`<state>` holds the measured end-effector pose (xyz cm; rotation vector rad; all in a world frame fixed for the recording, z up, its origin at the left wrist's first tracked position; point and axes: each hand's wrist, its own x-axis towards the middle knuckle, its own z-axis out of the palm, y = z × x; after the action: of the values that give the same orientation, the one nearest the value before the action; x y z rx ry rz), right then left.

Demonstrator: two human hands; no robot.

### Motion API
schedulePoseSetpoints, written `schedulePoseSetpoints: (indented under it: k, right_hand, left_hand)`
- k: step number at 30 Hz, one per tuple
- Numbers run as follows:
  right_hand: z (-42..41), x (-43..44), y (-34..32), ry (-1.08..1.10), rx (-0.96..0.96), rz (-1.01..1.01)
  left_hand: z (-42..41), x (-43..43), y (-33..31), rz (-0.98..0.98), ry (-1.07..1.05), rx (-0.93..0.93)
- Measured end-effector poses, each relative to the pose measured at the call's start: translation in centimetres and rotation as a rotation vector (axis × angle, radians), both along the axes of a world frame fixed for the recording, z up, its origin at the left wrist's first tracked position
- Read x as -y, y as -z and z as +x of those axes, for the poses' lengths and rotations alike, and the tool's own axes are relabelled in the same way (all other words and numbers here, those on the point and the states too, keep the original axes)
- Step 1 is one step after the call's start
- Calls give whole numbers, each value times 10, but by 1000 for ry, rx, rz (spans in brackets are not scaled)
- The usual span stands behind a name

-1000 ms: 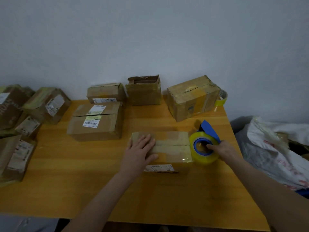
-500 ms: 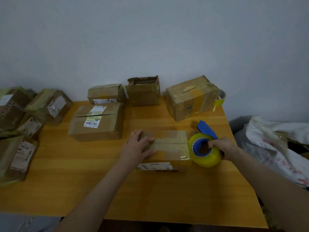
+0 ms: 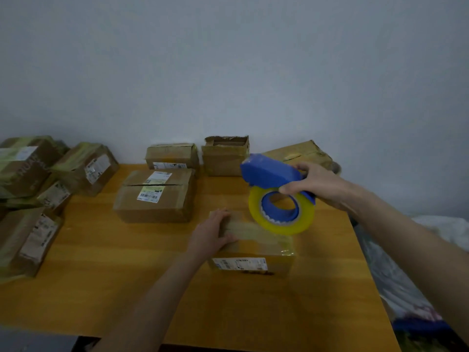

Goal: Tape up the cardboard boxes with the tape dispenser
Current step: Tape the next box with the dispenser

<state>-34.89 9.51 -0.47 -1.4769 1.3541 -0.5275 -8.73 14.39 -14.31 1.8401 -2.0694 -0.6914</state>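
A flat cardboard box (image 3: 256, 247) with tape across its top and a white label on its front lies on the wooden table (image 3: 101, 270). My left hand (image 3: 210, 235) rests on the box's left end, fingers fairly straight. My right hand (image 3: 317, 184) grips the blue tape dispenser (image 3: 269, 171), held in the air above the box's right end. Its yellow tape roll (image 3: 281, 212) hangs below the blue body.
Behind stand a larger labelled box (image 3: 154, 196), a smaller box (image 3: 172, 156), an open-topped box (image 3: 225, 156) and a box (image 3: 304, 153) behind my right hand. Several taped boxes (image 3: 33, 184) pile up at the left. White bags (image 3: 406, 262) lie off the table's right edge.
My right hand lifted the dispenser from beside the box's right end up into the air above it. My left hand slid a little toward the box's left end.
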Motion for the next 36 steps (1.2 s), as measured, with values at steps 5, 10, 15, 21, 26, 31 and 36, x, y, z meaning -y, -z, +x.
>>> schedulePoseSetpoints:
  k: [5, 10, 15, 21, 26, 31, 36]
  right_hand:
    - [39, -8, 30, -204, -179, -62]
    - [33, -2, 32, -277, -171, -56]
    - [33, -1, 31, -298, -140, -45]
    - [24, 0, 32, -305, -116, -21]
    - [28, 2, 31, -331, -133, -27]
    - [30, 4, 30, -341, -145, -32]
    - [31, 4, 29, -324, -132, -6]
  left_hand:
    - [10, -6, 0, -51, -166, -45]
    - [12, -6, -22, 24, -570, -796]
    - [-2, 8, -44, 286, -597, -1045]
    - [-13, 10, -48, 519, -532, -985]
    - [-13, 13, -52, 526, -552, -1058]
    - [-4, 13, -52, 498, -545, -1027]
    - [-9, 1, -45, 437, -407, -1112]
